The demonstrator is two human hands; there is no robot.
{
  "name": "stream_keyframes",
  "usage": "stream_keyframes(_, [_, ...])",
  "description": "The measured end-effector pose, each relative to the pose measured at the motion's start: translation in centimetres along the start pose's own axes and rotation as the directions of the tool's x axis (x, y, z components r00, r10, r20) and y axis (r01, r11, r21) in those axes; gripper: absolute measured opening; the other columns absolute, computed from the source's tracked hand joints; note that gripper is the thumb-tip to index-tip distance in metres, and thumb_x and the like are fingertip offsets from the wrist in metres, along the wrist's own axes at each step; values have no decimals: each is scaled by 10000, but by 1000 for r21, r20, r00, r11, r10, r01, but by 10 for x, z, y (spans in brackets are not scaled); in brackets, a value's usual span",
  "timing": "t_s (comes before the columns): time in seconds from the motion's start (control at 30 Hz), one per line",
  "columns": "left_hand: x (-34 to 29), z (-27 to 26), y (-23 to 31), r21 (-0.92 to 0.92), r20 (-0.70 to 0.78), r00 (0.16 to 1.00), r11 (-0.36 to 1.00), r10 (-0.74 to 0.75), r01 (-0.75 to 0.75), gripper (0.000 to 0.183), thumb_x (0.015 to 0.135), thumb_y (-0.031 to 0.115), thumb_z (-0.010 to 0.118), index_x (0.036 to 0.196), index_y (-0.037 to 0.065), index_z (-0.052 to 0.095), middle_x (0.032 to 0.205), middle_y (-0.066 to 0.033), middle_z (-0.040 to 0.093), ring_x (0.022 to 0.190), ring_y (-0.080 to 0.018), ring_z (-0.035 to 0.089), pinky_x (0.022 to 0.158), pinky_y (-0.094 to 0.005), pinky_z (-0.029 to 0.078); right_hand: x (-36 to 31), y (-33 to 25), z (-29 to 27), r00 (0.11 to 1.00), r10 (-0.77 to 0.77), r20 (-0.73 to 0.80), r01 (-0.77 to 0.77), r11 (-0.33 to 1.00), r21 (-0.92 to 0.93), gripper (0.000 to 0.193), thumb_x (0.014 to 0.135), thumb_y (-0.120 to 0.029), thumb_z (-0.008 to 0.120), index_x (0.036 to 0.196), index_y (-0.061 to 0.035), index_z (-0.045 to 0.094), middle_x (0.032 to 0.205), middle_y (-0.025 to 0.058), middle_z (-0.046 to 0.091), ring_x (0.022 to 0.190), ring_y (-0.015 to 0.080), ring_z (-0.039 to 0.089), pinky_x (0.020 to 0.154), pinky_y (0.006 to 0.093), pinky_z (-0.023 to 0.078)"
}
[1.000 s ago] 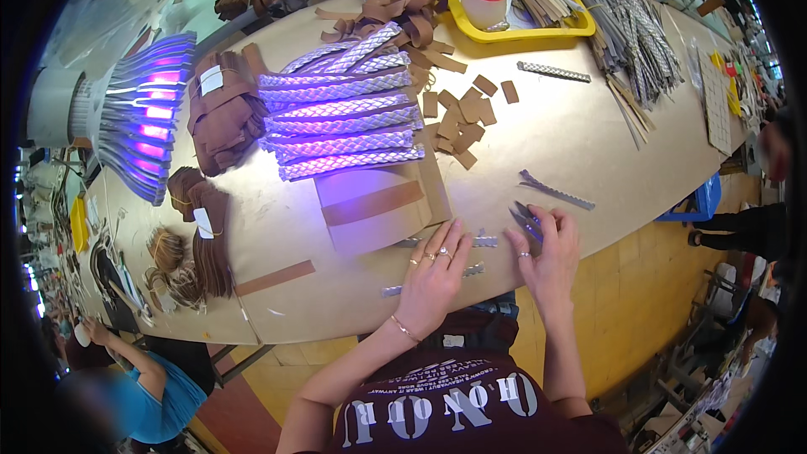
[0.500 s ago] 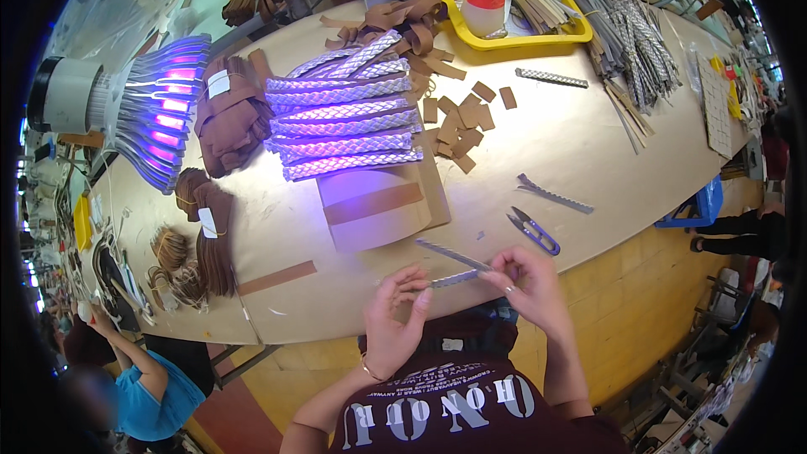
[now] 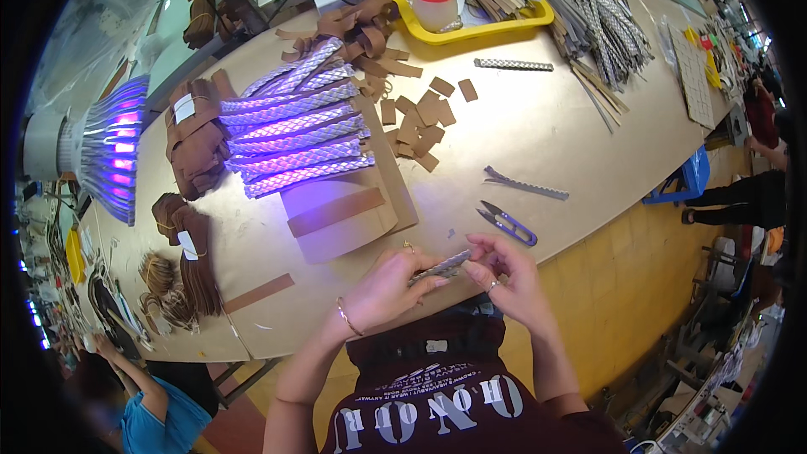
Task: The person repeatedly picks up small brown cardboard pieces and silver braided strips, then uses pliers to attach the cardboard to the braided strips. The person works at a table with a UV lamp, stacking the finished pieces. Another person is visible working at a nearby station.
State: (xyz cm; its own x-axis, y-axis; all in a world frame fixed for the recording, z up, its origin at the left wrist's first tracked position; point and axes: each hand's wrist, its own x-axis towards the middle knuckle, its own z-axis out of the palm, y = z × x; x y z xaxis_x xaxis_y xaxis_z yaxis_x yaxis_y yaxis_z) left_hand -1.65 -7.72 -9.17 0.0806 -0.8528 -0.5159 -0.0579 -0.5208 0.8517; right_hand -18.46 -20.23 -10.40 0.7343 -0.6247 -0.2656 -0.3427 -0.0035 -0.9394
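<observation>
A grey braided strap (image 3: 443,267) lies between my hands at the near table edge. My left hand (image 3: 391,288) pinches one end of it between thumb and fingers. At its other end, my right hand (image 3: 506,279) grips it with thumb and fingertips. Just beyond my right hand rest blue-handled thread snips (image 3: 510,224). Another folded grey braided strap (image 3: 528,183) lies past the snips. Left of these, several silvery braided straps (image 3: 294,139) are piled on a cardboard form (image 3: 345,227), lit purple by a lamp (image 3: 109,147).
Small brown pieces (image 3: 420,122) lie scattered mid-table. Brown strip bundles (image 3: 196,261) sit on the left. A yellow tray (image 3: 454,35) with a bottle (image 3: 435,0) stands at the back, beside grey strap bundles (image 3: 609,25). A person in blue (image 3: 164,408) is at lower left.
The strap, earlier in two spread lengths, is now drawn together between my hands. My left hand has closed onto it, and the whole view has shifted.
</observation>
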Motion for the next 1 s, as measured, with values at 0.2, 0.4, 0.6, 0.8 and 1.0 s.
stream_keyframes(0.2, [-8, 23, -7, 570, -437, 856, 821, 277, 25, 425, 854, 200, 692, 1225, 20, 589, 1046, -144, 635, 917, -259, 652, 775, -375, 506, 14, 5, 9, 996, 69, 51, -52, 960, -273, 135, 873, -122, 680, 925, -1, 649, 711, 43, 581, 609, 106, 517, 550, 268, 425])
stream_keyframes(0.4, [-12, 70, -35, 664, -370, 845, 746, 387, -51, 653, 835, 245, 699, 1363, -27, 427, 1434, -229, 389, 1327, -398, 382, 1074, -502, 329, 14, -2, 22, 992, -61, -114, -1, 879, -477, 187, 835, -129, 720, 946, -6, 635, 733, 63, 572, 594, 131, 521, 514, 284, 406])
stream_keyframes(0.6, [-2, 85, -49, 706, -422, 802, 708, 424, -3, 713, 834, 364, 662, 1367, -41, 418, 1459, -225, 361, 1355, -350, 361, 1111, -467, 296, 12, -4, 12, 972, -115, -204, 2, 875, -484, 196, 819, -92, 727, 960, -2, 626, 798, 88, 578, 600, 148, 536, 525, 288, 419])
stream_keyframes(0.8, [3, 93, -44, 722, -470, 789, 686, 395, 87, 735, 825, 429, 656, 1387, 12, 430, 1448, -210, 375, 1337, -370, 363, 1096, -482, 293, 19, 3, 20, 975, -128, -183, 27, 882, -470, 150, 838, -70, 705, 944, 1, 625, 808, 84, 590, 563, 134, 499, 512, 272, 406])
stream_keyframes(1.0, [7, 96, -41, 727, -488, 788, 674, 375, 130, 696, 821, 432, 662, 1392, 88, 461, 1443, -206, 380, 1336, -372, 358, 1095, -487, 285, 17, -1, 25, 967, -46, -250, -70, 897, -436, 126, 828, -54, 710, 912, -1, 631, 779, 67, 590, 545, 118, 485, 505, 267, 399])
